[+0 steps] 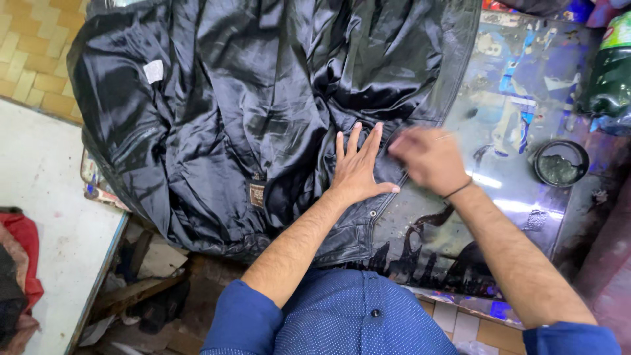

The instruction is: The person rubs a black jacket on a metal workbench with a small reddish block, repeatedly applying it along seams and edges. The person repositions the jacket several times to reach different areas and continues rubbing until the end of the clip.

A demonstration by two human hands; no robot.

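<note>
Jacket [250,98] lining up, collar toward wearer; left hand [358,167] flat

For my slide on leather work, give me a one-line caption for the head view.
Left hand pressed flat on black jacket, blurred right hand at its edge, round tin beside.

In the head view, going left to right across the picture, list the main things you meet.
Red cloth → white tag on black jacket → brown label → left hand → right hand → round dark tin → green bottle.
</note>
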